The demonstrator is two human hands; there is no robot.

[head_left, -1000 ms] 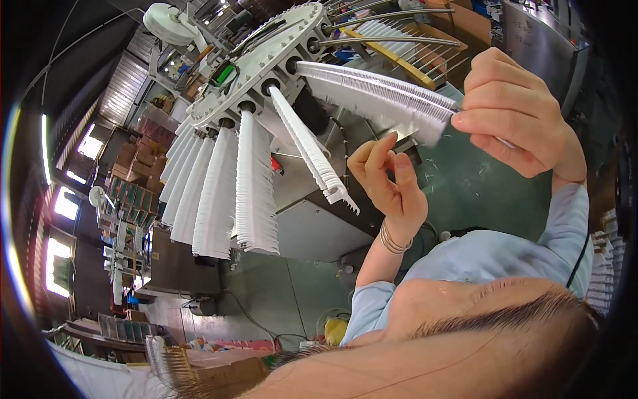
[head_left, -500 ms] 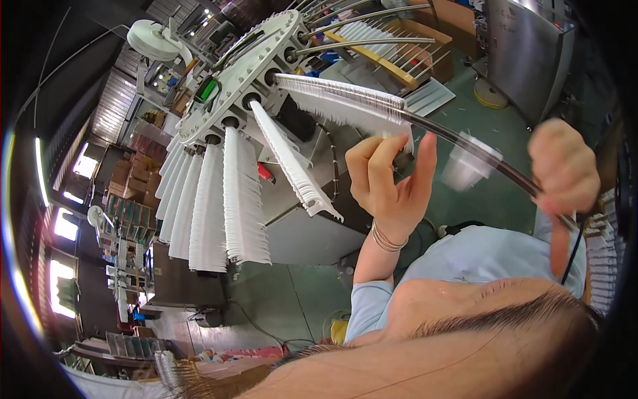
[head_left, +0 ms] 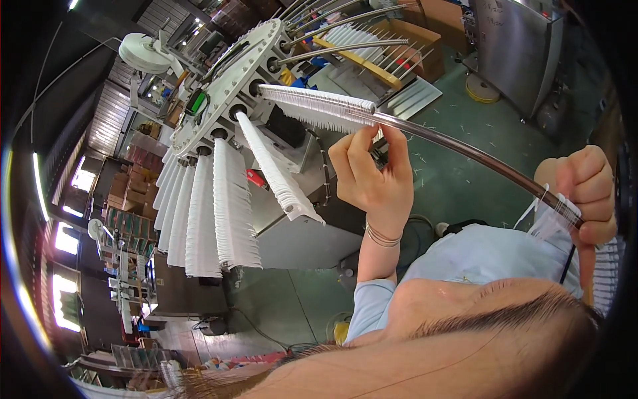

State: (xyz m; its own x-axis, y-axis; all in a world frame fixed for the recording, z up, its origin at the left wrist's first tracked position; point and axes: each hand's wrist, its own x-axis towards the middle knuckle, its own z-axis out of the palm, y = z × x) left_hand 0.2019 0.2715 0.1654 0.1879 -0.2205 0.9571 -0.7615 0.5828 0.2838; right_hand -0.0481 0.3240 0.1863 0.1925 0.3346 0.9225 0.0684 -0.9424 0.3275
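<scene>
Green workshop flooring is filling the frame behind a round white machine wheel [head_left: 229,86] bristling with rods of white tags. Across the upper middle, a curved metal rod [head_left: 458,149] is running rightward; the left hand [head_left: 369,176] is pinching its white tag stack [head_left: 319,106], while the right hand [head_left: 588,193] is gripping its far end.

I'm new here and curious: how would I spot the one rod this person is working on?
Find the round white wheel with rods fanning out. The rod runs from it between both hands; unlike neighbours fully covered in white strips, its outer length is bare metal.
</scene>
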